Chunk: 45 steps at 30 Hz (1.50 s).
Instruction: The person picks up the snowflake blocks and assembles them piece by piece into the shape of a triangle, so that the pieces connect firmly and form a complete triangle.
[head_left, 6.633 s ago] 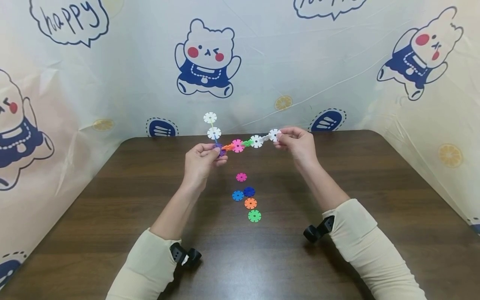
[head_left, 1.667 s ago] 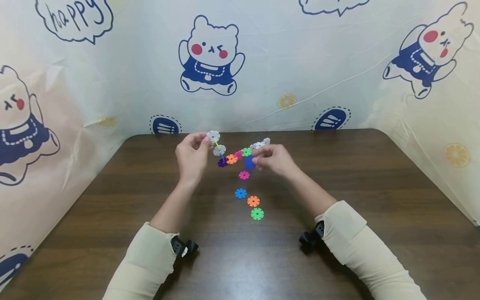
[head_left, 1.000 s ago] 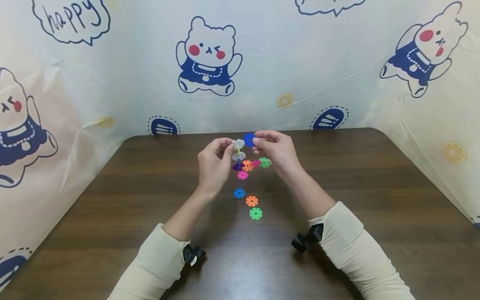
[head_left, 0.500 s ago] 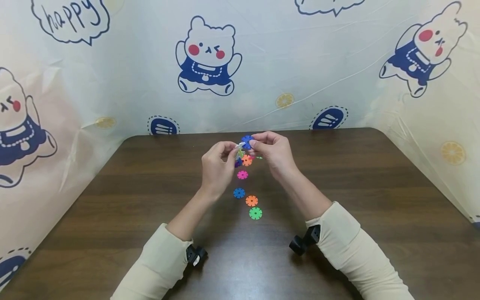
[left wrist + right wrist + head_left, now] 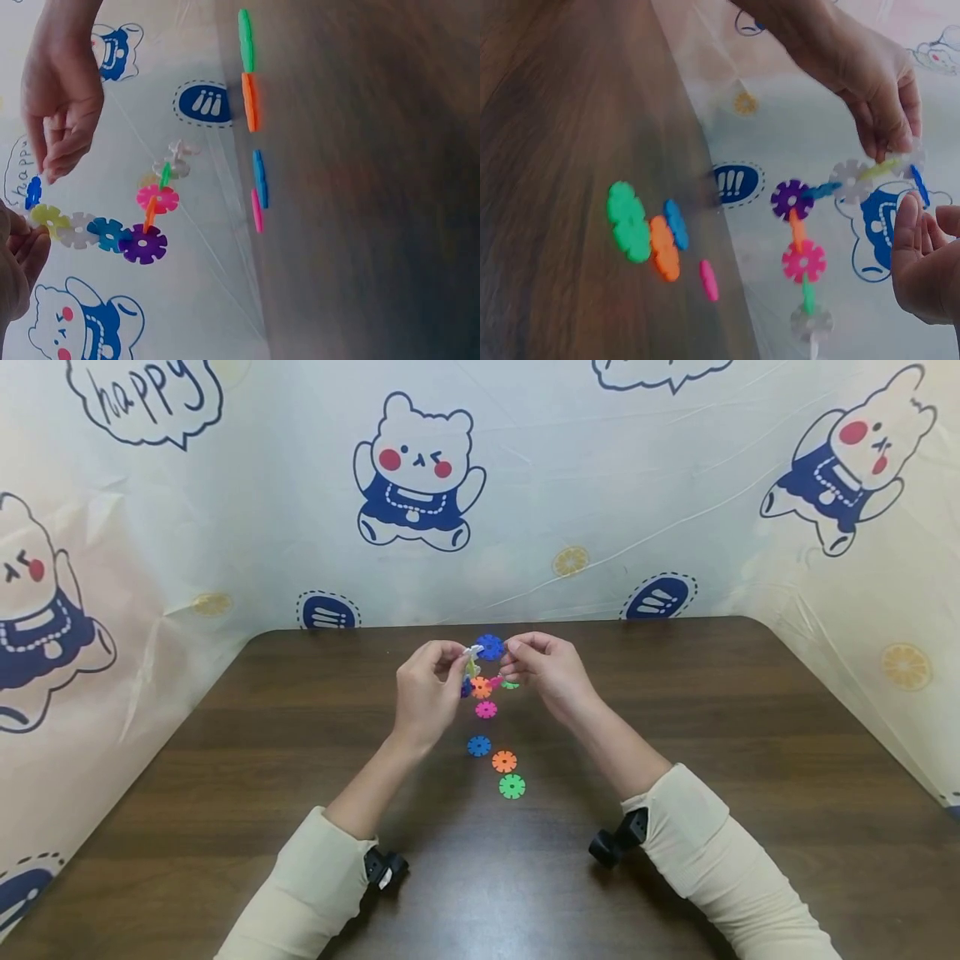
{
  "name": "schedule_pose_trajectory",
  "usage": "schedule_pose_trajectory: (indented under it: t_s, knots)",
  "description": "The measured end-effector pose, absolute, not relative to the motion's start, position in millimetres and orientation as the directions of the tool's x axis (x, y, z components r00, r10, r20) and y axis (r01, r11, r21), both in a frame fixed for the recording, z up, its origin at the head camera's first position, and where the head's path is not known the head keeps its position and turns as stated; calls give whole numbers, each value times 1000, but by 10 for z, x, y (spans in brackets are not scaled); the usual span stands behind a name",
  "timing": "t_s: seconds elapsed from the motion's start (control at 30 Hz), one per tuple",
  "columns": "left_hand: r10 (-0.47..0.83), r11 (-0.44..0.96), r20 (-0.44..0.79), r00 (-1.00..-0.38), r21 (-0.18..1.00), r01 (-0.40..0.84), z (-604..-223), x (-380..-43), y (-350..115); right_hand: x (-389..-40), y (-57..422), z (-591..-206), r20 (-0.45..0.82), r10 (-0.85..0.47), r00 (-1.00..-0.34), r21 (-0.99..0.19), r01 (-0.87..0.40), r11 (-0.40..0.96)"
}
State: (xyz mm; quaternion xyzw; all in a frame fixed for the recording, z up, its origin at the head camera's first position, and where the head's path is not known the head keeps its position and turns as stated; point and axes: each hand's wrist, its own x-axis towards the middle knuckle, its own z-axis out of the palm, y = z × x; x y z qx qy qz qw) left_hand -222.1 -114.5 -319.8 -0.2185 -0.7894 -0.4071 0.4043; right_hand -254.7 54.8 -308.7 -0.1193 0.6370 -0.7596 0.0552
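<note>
My left hand (image 5: 431, 689) pinches a white end disc (image 5: 909, 159) of a chain of slotted plastic snowflake discs. A dark blue disc (image 5: 491, 647) sits edge-on against that white disc. From there the chain hangs down through yellow (image 5: 49, 220), white, blue and purple discs (image 5: 791, 199), then orange, pink (image 5: 804, 261), green and whitish ones. My right hand (image 5: 551, 672) is just right of the dark blue disc, fingers loosely bent and fingertips close beside it, holding nothing. In the head view my hands hide part of the chain.
Loose pink (image 5: 486, 709), blue (image 5: 478, 746), orange (image 5: 504, 762) and green (image 5: 512, 787) discs lie in a rough line on the brown wooden table (image 5: 300, 760). A printed sheet (image 5: 525, 485) with cartoon bears hangs behind the table's far edge.
The right hand took the dark blue disc from the table and brought it to the white end disc. Its fingers have since come off the disc. The left hand shifted its grip to that end.
</note>
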Motion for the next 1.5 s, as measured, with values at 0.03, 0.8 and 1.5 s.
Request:
schedule_pose_trajectory:
  t_s: [0.03,0.8,1.5]
  knots:
    - [10,576,818,-576,466,672,-3191,-2222,-1156,-2554,554,-3100,100,-245,-964,-984,-60,-166]
    - [-157,577,825,-543,523,627,-3096,-2254,-1361,-2588,596,-3648,-181,-679,-711,-691,-399,602]
    - [-153,582,799,-581,548,600,-3095,-2254,-1385,-2568,663,-3692,-120,-629,-768,-666,-408,625]
